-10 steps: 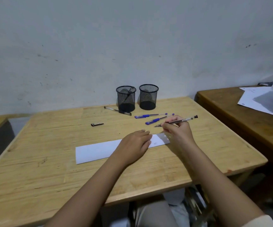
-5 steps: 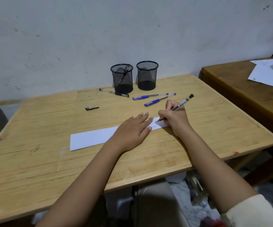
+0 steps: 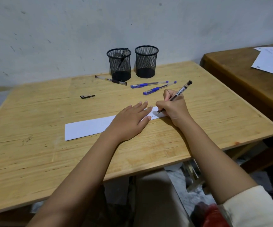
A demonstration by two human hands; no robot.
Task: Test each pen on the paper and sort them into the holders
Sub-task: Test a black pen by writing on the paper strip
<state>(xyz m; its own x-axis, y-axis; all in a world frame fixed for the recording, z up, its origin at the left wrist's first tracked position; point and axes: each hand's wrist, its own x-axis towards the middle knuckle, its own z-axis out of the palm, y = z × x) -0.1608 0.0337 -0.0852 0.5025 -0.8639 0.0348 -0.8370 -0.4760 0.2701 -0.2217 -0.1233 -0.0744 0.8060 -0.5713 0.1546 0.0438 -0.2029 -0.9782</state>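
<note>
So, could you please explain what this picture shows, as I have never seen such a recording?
There is no machine: a person wears a camera on the head, looking down at their hands. The left hand lies flat on a paper strip on the table. The right hand holds a black pen, tip on the paper. Behind lie two blue pens, one clear pen and a loose cap. Two mesh holders stand at the wall; the left one has a pen in it.

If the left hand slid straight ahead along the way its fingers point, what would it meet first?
Most likely the nearer blue pen, beyond the left hand; its index side might brush the right hand first, as depth is unclear.
</note>
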